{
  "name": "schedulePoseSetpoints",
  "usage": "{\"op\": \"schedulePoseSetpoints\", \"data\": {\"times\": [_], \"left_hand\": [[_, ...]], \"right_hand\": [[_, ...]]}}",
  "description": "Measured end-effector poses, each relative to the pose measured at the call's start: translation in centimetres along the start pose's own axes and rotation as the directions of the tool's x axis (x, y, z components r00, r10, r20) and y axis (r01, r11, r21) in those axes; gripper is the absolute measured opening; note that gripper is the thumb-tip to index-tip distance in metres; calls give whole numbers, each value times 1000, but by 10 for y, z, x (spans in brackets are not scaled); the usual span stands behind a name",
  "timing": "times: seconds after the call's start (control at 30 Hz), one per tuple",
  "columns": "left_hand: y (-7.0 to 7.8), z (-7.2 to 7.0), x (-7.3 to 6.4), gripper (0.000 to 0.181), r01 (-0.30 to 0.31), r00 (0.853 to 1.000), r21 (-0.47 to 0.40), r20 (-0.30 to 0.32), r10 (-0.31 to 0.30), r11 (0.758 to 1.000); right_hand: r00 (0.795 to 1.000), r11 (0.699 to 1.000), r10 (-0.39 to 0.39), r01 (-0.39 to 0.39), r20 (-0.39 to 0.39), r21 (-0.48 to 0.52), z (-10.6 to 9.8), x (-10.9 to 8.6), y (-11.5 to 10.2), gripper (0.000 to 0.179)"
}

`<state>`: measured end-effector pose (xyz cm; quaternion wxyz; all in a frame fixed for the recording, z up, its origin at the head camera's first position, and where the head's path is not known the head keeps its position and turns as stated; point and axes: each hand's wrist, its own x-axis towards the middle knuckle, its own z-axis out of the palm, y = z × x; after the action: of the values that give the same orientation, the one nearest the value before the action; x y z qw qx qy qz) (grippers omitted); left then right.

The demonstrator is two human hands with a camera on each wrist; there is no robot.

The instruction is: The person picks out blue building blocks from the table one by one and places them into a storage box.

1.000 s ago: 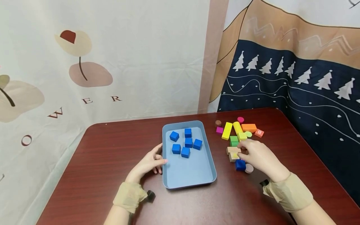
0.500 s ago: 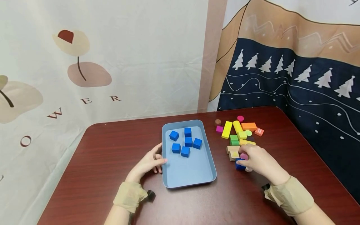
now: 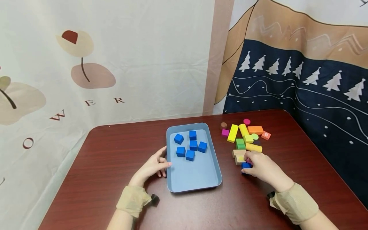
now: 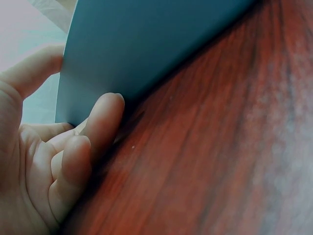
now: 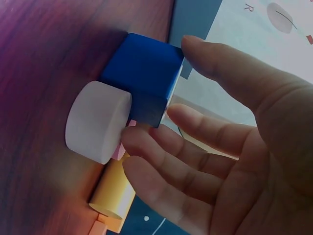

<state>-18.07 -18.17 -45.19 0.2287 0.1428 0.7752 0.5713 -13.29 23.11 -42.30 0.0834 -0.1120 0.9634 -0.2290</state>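
My left hand (image 3: 151,164) holds the left side of a shallow blue-grey tray (image 3: 192,179). Its thumb lies at the rim and curled fingertips lie against the outer wall (image 4: 127,49). Several blue cubes (image 3: 190,155) lie inside the tray. My right hand (image 3: 264,165) is at another blue cube (image 3: 246,165) on the table. In the right wrist view the thumb reaches one corner of this cube (image 5: 142,63), the fingers spread loosely along its other side. A white cylinder (image 5: 95,122) stands against the cube; the hand hides it in the head view.
Natural wood blocks (image 3: 239,153), a green cube (image 3: 240,144), yellow cylinders (image 3: 254,147), a long yellow block (image 3: 233,133) and an orange block (image 3: 255,130) crowd the right side of the brown table (image 3: 115,166). Fabric hangings (image 3: 161,64) stand behind the table.
My right hand has moved from over the middle of the loose blocks toward the near blue cube, uncovering a yellow cylinder. The left hand and tray stay in place.
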Motion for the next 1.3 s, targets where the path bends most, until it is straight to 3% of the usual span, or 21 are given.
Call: {"op": "schedulePoseSetpoints", "data": {"times": [0.23,0.47,0.7,0.83,1.07,1.3], "left_hand": [[1,0,0,80,-4,1000,4,1,4,1000],[-30,-4,12,85,-2,1000,8,-23,3,1000],[-31,-3,13,84,6,1000,14,-23,-6,1000],[-27,-2,13,84,6,1000,8,-14,-6,1000],[-1,1,0,79,-14,1000,6,-2,14,1000],[2,1,-1,80,-11,1000,14,-3,11,1000]], "right_hand": [[1000,1000,5,-5,0,0,2,-2,-2,33],[1000,1000,-9,8,-6,-22,4,-3,-3,29],[999,999,-41,41,-19,-20,5,-5,-4,25],[998,998,-62,61,-22,-25,6,-5,-4,24],[997,996,-79,78,-16,-42,4,-6,-6,25],[996,995,-91,90,-22,-40,2,-6,-10,24]]}}
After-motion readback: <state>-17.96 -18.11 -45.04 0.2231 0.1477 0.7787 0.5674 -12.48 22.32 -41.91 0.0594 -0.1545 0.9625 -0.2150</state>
